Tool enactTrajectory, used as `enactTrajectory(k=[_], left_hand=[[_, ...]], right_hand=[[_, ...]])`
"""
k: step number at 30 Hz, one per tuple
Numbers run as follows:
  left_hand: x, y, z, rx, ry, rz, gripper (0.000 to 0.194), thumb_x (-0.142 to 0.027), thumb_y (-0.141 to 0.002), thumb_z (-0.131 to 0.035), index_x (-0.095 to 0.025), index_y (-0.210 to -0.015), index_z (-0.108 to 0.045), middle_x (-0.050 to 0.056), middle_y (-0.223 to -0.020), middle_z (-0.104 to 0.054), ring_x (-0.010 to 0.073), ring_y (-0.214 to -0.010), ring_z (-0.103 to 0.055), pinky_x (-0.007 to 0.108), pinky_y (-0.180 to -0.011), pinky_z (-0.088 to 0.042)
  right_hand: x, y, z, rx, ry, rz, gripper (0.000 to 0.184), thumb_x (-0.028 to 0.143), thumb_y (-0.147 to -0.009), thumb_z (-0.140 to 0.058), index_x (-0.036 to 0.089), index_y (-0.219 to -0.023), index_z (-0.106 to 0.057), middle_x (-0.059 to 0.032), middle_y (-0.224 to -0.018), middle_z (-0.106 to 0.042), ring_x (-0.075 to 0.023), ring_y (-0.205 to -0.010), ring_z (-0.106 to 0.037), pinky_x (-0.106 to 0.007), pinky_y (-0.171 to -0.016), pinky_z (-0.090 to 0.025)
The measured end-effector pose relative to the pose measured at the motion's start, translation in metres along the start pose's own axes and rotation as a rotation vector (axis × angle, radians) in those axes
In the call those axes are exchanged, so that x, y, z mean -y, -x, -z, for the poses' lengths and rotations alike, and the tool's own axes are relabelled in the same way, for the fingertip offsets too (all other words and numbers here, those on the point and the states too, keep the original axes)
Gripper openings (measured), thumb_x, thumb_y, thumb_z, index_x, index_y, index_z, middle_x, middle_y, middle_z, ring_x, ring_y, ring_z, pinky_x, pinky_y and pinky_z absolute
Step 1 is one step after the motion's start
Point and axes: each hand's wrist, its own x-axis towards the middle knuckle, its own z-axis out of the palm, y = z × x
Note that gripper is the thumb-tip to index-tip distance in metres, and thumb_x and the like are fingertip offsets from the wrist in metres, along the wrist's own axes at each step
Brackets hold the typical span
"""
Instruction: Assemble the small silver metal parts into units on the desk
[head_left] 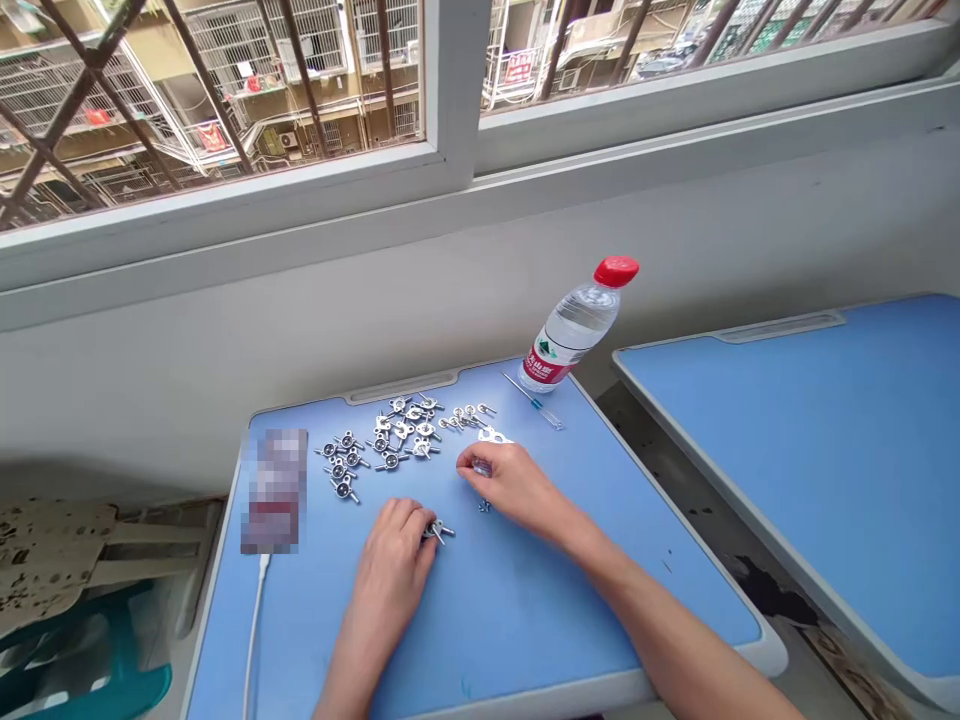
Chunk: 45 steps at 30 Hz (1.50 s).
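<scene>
Both of my hands rest on a blue desk (525,610). My left hand (397,550) lies with its fingers curled on a small silver metal part (439,530) with prongs. My right hand (506,480) is pinched round another small metal piece (481,467), fingertips pressed together. A tiny dark part (484,506) lies on the desk just under that hand. Several more silver metal parts (397,435) are spread in a loose group beyond my hands, towards the desk's far edge.
A plastic water bottle with a red cap (574,330) stands at the desk's far right corner, a thin blue-tipped tool (534,402) beside it. A blurred phone (274,490) with a white cable (253,630) lies left. A second blue desk (825,440) stands to the right.
</scene>
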Motion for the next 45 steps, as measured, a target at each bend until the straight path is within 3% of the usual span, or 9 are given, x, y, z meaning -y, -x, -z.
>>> enactTrajectory(k=[3, 9, 18, 29, 45], left_hand=[[0.0, 0.0, 0.0, 0.015, -0.003, 0.012, 0.019, -0.005, -0.086, -0.054, -0.019, -0.098, -0.057, 0.004, -0.096, -0.061, 0.0218, -0.09, -0.055, 0.036, -0.077, -0.051], [0.0, 0.0, -0.001, 0.035, -0.029, 0.029, 0.018, -0.005, -0.085, -0.056, -0.019, -0.096, -0.058, 0.003, -0.096, -0.061, 0.0217, -0.089, -0.055, 0.036, -0.077, -0.05], [-0.001, 0.001, -0.002, 0.031, -0.022, 0.025, 0.015, -0.006, -0.088, -0.056, -0.018, -0.096, -0.058, 0.004, -0.097, -0.061, 0.0212, -0.09, -0.055, 0.035, -0.078, -0.05], [0.003, 0.001, -0.005, 0.028, -0.003, 0.05, 0.015, -0.007, -0.088, -0.053, -0.02, -0.092, -0.058, 0.003, -0.094, -0.061, 0.0212, -0.09, -0.055, 0.038, -0.081, -0.047], [0.006, 0.003, -0.007, 0.023, 0.013, 0.04, 0.012, -0.01, -0.089, -0.055, -0.02, -0.093, -0.059, 0.003, -0.094, -0.061, 0.021, -0.091, -0.054, 0.037, -0.08, -0.044]], right_hand=[[0.004, 0.009, -0.005, 0.106, -0.158, -0.016, 0.015, 0.022, -0.082, -0.055, 0.021, -0.077, -0.069, 0.0011, -0.072, -0.067, -0.0142, -0.068, -0.057, -0.024, -0.062, -0.04], [0.01, 0.016, -0.021, 0.252, -0.185, -0.02, 0.016, 0.023, -0.079, -0.055, 0.019, -0.074, -0.07, 0.002, -0.066, -0.062, -0.0124, -0.063, -0.051, -0.023, -0.058, -0.036], [0.012, 0.018, -0.029, 0.269, -0.124, -0.002, 0.018, 0.022, -0.082, -0.049, 0.018, -0.075, -0.065, -0.0013, -0.07, -0.065, -0.0148, -0.065, -0.054, -0.025, -0.062, -0.038], [0.002, 0.013, -0.036, 0.355, -0.374, -0.11, 0.014, 0.025, -0.079, -0.055, 0.018, -0.074, -0.066, -0.0002, -0.065, -0.069, -0.0134, -0.061, -0.052, -0.024, -0.061, -0.038], [-0.002, 0.012, -0.04, 0.355, -0.405, -0.117, 0.011, 0.025, -0.08, -0.054, 0.018, -0.076, -0.062, -0.0006, -0.064, -0.07, -0.0137, -0.061, -0.056, -0.025, -0.062, -0.04]])
